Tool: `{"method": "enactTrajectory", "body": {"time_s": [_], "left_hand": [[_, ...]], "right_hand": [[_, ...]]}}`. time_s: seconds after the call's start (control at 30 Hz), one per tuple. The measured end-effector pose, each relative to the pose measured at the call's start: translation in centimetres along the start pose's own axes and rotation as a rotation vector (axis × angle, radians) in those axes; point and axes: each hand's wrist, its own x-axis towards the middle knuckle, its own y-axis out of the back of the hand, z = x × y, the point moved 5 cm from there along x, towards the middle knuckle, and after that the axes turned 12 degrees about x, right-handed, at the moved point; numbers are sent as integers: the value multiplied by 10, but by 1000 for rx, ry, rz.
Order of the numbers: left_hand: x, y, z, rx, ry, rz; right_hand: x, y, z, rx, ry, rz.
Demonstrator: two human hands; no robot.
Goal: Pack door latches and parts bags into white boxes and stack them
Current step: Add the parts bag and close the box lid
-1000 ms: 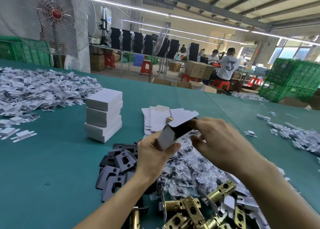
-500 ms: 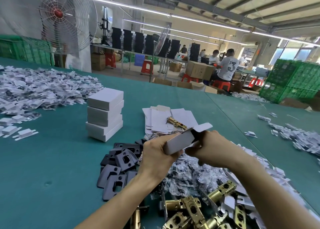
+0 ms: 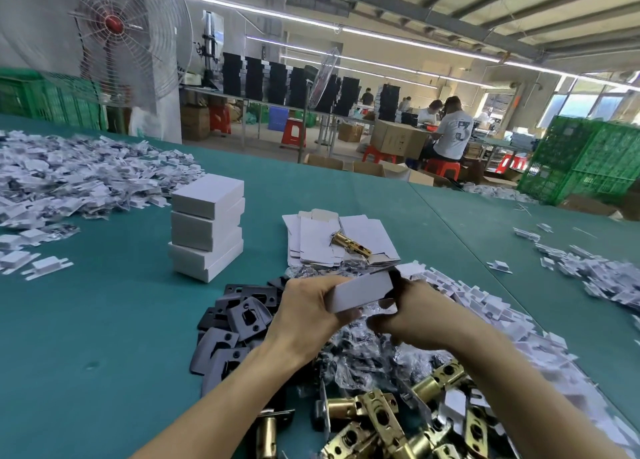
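My left hand (image 3: 308, 314) grips a small white box (image 3: 362, 290) by its left end, thumb under it. My right hand (image 3: 414, 314) holds the box's right end, where a flap is folded in. A stack of three closed white boxes (image 3: 207, 226) stands on the green table to the left. Flat unfolded white boxes (image 3: 318, 240) lie beyond my hands with one brass latch (image 3: 349, 245) on them. More brass door latches (image 3: 381, 420) are heaped near me, clear parts bags (image 3: 360, 358) lie under my hands, and dark strike plates (image 3: 235, 320) are at the left.
Heaps of small white card pieces (image 3: 79, 178) cover the table's left, and more white card pieces (image 3: 485, 302) lie on the right. Green crates (image 3: 581, 160) stand at the far right, a large fan (image 3: 114, 28) at the far left. People sit working at tables in the background.
The box came down and level from a tilted, open position. Its end flap, raised before, is now folded in under my right hand. The latch on the flat boxes is now uncovered.
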Motion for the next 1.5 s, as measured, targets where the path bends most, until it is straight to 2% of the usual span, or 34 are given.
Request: {"method": "enactTrajectory", "body": {"time_s": [0.17,0.3,0.43,0.57,0.73,0.9,1.03,1.1,1.23,1.33,1.5], "left_hand": [[4,2,2,-21,-9,14],[7,4,-1,-20,6,24],[9,7,-3,11,18,21],[7,7,-6,17,45,8],[6,6,-15,-63,182,5],[1,-2,-13,-132,187,-20],[-1,-4,-4,-183,155,2],[-2,-4,-2,-241,129,9],[0,-2,1,-534,132,43],[3,1,3,-616,109,66],[3,0,1,-639,162,113]], "right_hand": [[1,12,1,177,150,168],[-6,13,-4,262,266,188],[-16,21,-4,381,330,278],[-26,32,0,522,345,385],[-39,52,8,620,333,604],[-44,48,-2,489,317,782],[-42,42,-14,314,347,815],[-42,43,-24,225,402,843],[-54,51,-50,73,627,948],[-58,49,-65,12,709,910],[-51,42,-75,-134,586,692]]}}
